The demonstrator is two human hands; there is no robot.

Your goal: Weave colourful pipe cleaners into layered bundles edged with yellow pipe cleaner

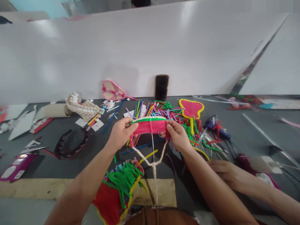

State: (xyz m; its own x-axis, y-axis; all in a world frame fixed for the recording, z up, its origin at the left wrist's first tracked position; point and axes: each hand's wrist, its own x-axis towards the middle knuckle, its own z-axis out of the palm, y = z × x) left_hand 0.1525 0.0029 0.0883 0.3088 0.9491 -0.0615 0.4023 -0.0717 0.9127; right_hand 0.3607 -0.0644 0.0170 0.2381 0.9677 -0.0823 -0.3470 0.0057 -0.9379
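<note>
Between my two hands I hold up a pipe-cleaner piece (142,127) with a pink wound panel, a green and cream top edge and cream stems that meet in a Y below. My left hand (122,132) pinches its left end with thumb and fingers. At the right end, my right hand (177,134) grips in the same way. A thin wire hangs from the panel's middle toward the Y joint. Below the piece lies a larger green, red and yellow pipe-cleaner shape (123,179). Loose colourful pipe cleaners (161,110) lie behind it.
A phone (161,87) leans on the white partition (140,53). A pink-and-yellow pipe-cleaner shape (191,109), a pink-rimmed leaf shape (112,90) and a dark headband (70,145) lie around. Another person's hand (222,172) reaches in at right, near scattered wires (211,142).
</note>
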